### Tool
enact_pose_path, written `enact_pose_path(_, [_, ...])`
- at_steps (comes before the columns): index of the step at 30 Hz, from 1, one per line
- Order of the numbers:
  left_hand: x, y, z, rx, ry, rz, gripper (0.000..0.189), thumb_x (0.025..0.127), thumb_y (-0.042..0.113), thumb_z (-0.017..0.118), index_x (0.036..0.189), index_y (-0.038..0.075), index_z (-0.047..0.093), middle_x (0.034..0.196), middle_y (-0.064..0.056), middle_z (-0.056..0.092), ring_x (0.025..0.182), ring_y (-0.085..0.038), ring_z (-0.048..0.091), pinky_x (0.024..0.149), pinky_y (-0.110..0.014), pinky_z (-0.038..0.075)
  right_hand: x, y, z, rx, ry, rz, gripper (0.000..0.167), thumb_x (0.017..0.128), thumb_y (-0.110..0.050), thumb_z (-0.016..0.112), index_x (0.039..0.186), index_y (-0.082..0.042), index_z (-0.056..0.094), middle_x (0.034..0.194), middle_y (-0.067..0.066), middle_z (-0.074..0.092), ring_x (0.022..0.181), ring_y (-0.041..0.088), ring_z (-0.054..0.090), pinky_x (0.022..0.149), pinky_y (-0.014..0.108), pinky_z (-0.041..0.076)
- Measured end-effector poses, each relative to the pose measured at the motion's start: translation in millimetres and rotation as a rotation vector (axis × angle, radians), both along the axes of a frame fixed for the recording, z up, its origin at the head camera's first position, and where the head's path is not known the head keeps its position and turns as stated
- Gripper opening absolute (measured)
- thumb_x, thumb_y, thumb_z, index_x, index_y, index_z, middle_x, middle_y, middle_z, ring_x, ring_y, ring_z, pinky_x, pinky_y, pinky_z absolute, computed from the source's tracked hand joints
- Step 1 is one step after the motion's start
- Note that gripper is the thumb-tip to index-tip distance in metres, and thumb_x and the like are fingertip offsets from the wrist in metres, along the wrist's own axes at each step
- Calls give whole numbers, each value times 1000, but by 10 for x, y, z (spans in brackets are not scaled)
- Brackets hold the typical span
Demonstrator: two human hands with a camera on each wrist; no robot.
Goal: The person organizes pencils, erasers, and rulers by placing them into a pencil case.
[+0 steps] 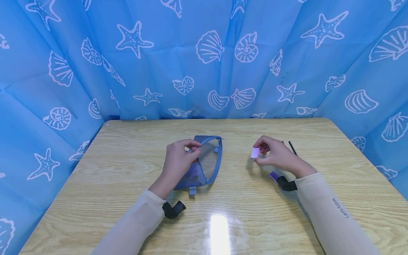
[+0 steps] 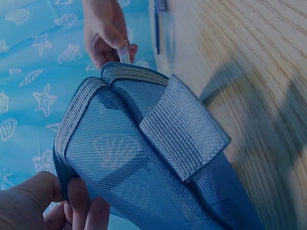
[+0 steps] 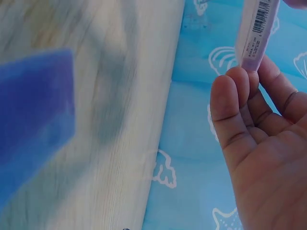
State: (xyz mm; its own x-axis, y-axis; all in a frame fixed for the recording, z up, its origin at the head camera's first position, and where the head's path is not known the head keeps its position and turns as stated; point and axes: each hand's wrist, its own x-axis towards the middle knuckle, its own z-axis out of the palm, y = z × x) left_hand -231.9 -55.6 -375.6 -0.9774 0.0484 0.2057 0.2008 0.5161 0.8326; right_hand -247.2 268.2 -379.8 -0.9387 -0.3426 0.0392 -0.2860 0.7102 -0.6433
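Observation:
A blue mesh pencil case stands on the table with its zipped mouth spread wide. My left hand pinches the left edge of that mouth between thumb and fingers; in the left wrist view the mesh wall and a grey fabric tab fill the middle. To the right of the case, my right hand holds a small pale lilac eraser above the table. Its narrow side with a barcode faces the right wrist camera, and the fingertips grip its ends.
Beneath my right wrist lies a small purple item. Dark slim pens lie behind the right hand, partly hidden by it. A blue curtain with shell prints hangs along the table's back edge.

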Motion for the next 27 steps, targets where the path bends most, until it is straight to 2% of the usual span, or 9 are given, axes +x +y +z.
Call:
enact_pose_path(6, [-5,-5,-4,2,-1,1,12,86,14,68,94,17,77,75,3,64,55,-7,66,52,-29,53,-15,-78,-27,-8,-18,16,38,80,-17,78,110,-6,59,99,7,60,90,22,56,80,32,49])
enact_pose_path(18, [-4,0,-2,-6,-8,5,12,86,15,69,95,18,77,75,4,64,56,-7,66,51,-29,51,-43,-283,2,-15,-23,54,36,80,-15,77,109,-7,59,98,6,59,88,24,56,79,36,49])
enact_pose_path(27, [-12,-4,-3,-13,1,5,13,85,15,69,95,18,77,74,5,65,55,-6,65,50,-29,50,-84,-374,9,-25,-43,61,37,79,-17,77,110,-8,59,97,6,59,87,21,54,79,36,49])
